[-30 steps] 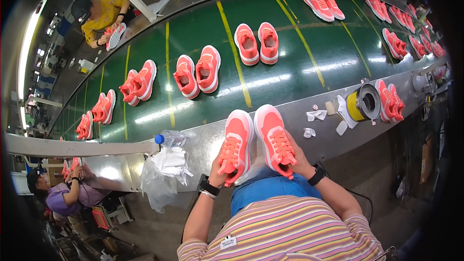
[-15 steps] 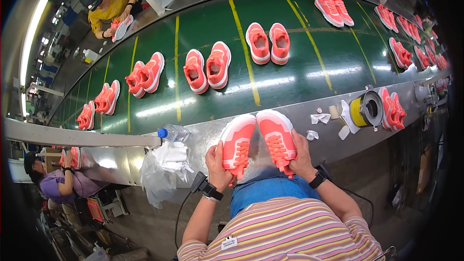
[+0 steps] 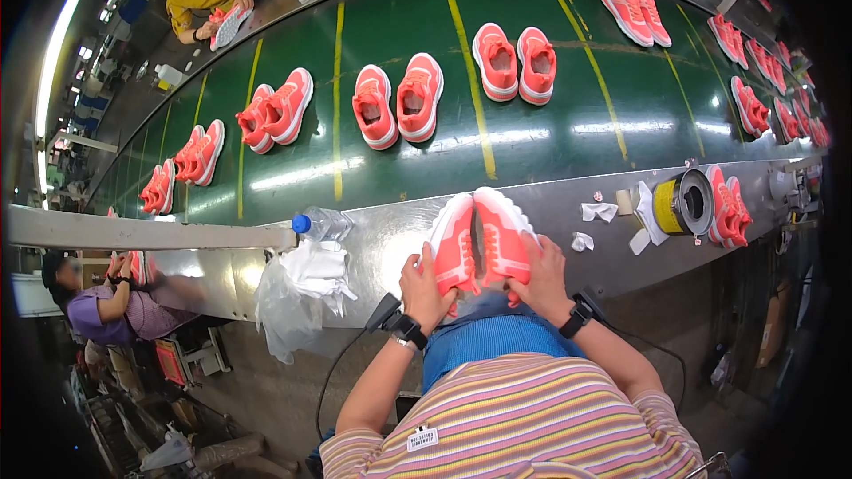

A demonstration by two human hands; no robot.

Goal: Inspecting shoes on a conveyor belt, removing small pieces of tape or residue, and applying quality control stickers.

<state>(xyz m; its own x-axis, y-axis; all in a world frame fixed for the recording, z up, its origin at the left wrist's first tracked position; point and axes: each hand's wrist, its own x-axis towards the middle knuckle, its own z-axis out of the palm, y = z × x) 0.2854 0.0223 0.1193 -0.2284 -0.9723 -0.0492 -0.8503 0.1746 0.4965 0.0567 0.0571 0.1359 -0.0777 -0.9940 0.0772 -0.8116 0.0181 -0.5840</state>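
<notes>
In each hand I hold one coral sneaker with a white sole, above the near edge of the metal bench [image 3: 390, 213]. My left hand [image 3: 422, 288] is closed round the heel end of the left sneaker [image 3: 454, 244]. My right hand [image 3: 543, 279] grips the right sneaker [image 3: 504, 244] by its heel and outer side. The two toes point away from me and meet, and the shoes are tilted with their laced sides turned toward each other. A dark band with a small box sits on each wrist.
Beyond the bench runs a green conveyor belt [image 3: 293, 164] bearing several pairs of coral sneakers. Left on the bench are a blue-capped bottle [image 3: 325, 223] and white paper in a plastic bag [image 3: 306, 279]. At right stand a yellow-black tin [image 3: 682, 201] and another sneaker pair [image 3: 728, 206]. Two people work at left.
Both sneakers have tipped inward, so their toes now touch and their tops face each other. My hands have moved slightly away from me. Shoes on the belt appear shifted a little in the picture.
</notes>
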